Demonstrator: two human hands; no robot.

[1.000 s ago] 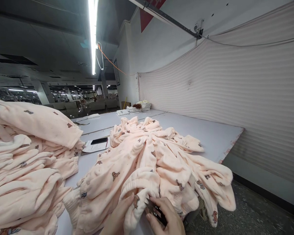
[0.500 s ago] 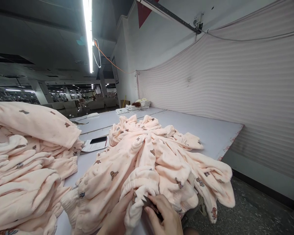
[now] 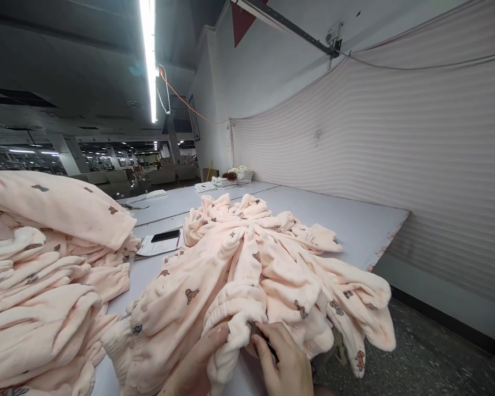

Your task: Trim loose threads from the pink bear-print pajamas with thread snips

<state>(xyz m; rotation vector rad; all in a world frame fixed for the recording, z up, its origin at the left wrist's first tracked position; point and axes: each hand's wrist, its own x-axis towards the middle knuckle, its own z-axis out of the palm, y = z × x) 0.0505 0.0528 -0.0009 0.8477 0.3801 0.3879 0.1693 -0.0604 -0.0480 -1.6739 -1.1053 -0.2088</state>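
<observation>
- Wall cloth (image 3: pixel 375 148) with pale stripes hangs at the right, behind your working place.
- The bench (image 3: pixel 338 203), with a light grey top, stretches away in front of you until this cloth.
- The pink heap (image 3: pixel 247 242), which is soft cloth with small brown animal prints, lies on the near part of the bench, directly before you. At the right, some of it hangs past the bench edge. If it is one piece or several, I cannot tell.
- The second pile (image 3: pixel 45 291), of the same printed cloth, rises at your left side.
- White stacks (image 3: pixel 242 174) stand at the far end of the bench, near the wall.
- The papers (image 3: pixel 159 247) lie flat between the pile and the heap.
- Your left hand (image 3: pixel 198 357) is at the near edge of the heap. Its grip is closed on a twisted fold (image 3: pixel 231 352) of the pink cloth, just under a gathered band.
- Your right hand (image 3: pixel 286 357) is just beside this fold; its grip is closed around a small dark tool (image 3: pixel 272 350).
- The black phone (image 3: pixel 165 236) rests on the papers.
- Of the tool, your fingers cover the most, so I cannot tell if its tip touches the cloth.
</observation>
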